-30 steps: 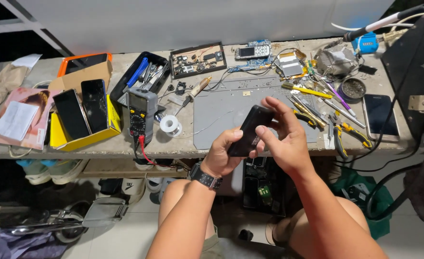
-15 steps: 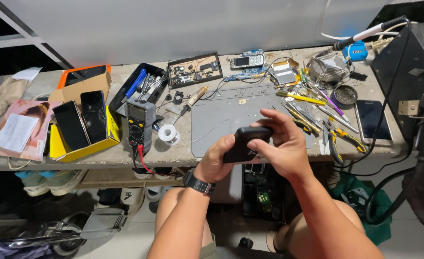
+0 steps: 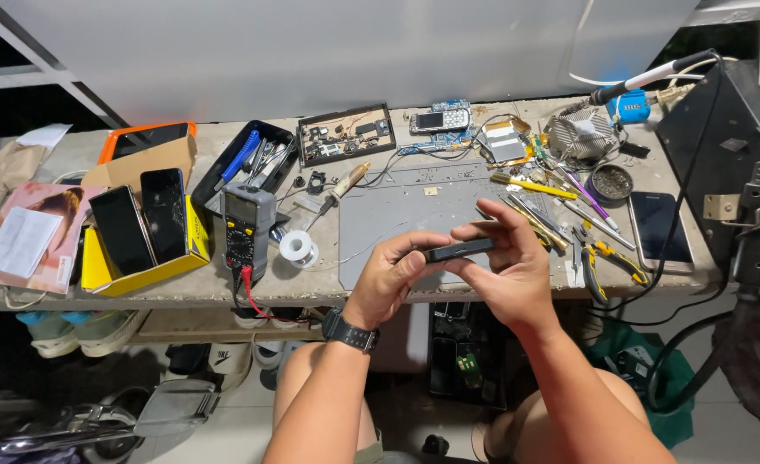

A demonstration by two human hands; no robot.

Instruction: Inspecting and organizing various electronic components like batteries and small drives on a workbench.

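Basically, the dark phone [image 3: 459, 251] was held edge-on to the camera, flat side facing up, long axis running left-right and tipped slightly up toward the right. It sat in the air just above the near edge of the grey work mat [image 3: 397, 215], not touching it.

Left hand [image 3: 390, 279] was closed on the phone's left end, thumb on top, fingers curled beneath. Right hand [image 3: 510, 273] was clamped on the right end and near edge, fingers over the top, thumb underneath. Both hands were equally close, one at each end, so the phone spanned the gap between them, its middle stretch bare.

Off to the left: multimeter [image 3: 244, 230] with red lead hanging over the bench edge, solder reel [image 3: 296, 247] just beside it, yellow box [image 3: 174, 262] with two phones standing in it. To the right: yellow-handled pliers [image 3: 608, 258] and another phone [image 3: 660, 230] lying flat, well apart from the hands.
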